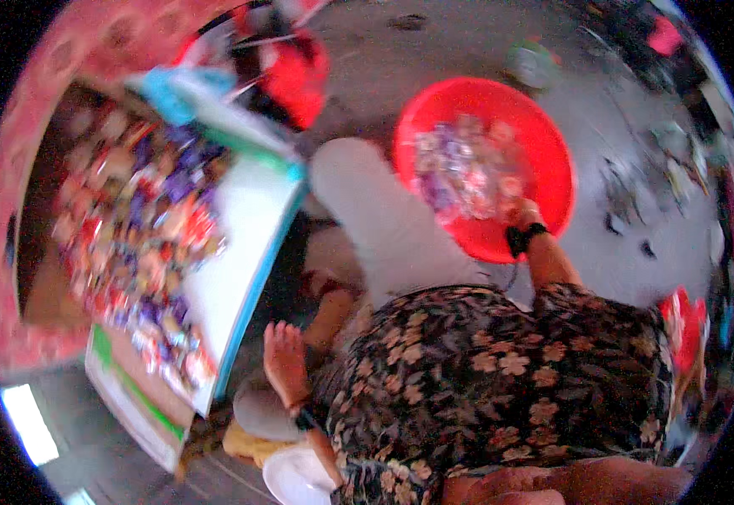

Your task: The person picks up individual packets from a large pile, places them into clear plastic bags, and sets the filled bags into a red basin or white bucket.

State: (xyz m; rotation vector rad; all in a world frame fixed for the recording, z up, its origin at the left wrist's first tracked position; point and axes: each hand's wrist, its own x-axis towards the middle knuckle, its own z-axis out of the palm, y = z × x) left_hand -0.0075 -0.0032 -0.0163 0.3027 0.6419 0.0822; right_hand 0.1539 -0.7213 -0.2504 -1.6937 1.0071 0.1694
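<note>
My right hand (519, 211) reaches into a round red plastic basin (550, 189), against a heap of small wrapped pieces (468, 164) in clear, purple and red wrapping. Blur hides whether its fingers hold any of them. A dark band circles that wrist. My left hand (284, 353) hangs beside the near side of an open cardboard carton, palm side hidden, its fingers bent a little and touching nothing that I can make out. The carton (240, 252), with a white inner flap, holds a big pile of colourful wrapped pieces (146, 221).
Beyond the carton lie a light blue item (180, 91) and a red and black bag-like thing (297, 76). A white bowl (297, 476) stands low by my left arm. Scattered blurred items and a red object (686, 328) are at the right.
</note>
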